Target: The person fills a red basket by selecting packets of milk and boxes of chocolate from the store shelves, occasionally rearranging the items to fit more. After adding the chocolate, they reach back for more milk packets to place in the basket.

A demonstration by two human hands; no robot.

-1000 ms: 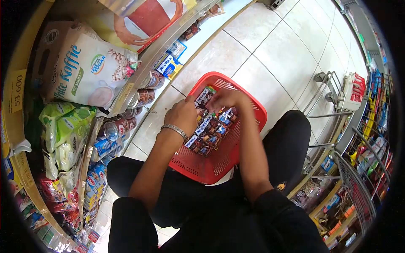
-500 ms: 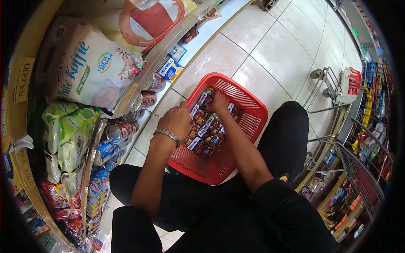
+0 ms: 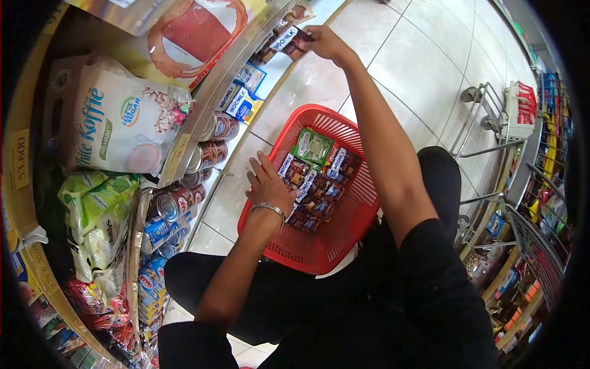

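Observation:
My right hand [image 3: 332,46] is stretched out to the lower shelf, its fingers closed on the edge of a brown Indomilk pack [image 3: 289,41]. The pack is at the shelf edge, beside other dark brown packs [image 3: 264,50]. Over the left side of a red plastic basket [image 3: 342,245] is my left hand [image 3: 272,186], fingers apart and nothing held. Several brown Indomilk packs [image 3: 316,200] lie inside the basket, along with a green packet [image 3: 313,147] near its far end. My left hand partly hides the packs nearest to it.
On the left, shelves hold a white coffee bag [image 3: 126,123], green pouches [image 3: 101,203], cans [image 3: 206,155] and blue-and-yellow Indomilk packs [image 3: 243,106]. A metal rack on wheels [image 3: 485,123] stands to the right on the tiled floor [image 3: 418,80], near more stocked shelves.
My right hand has moved from inside the basket up to the shelf and now grips a brown pack there. My left hand has shifted down and opened. The green packet is now uncovered.

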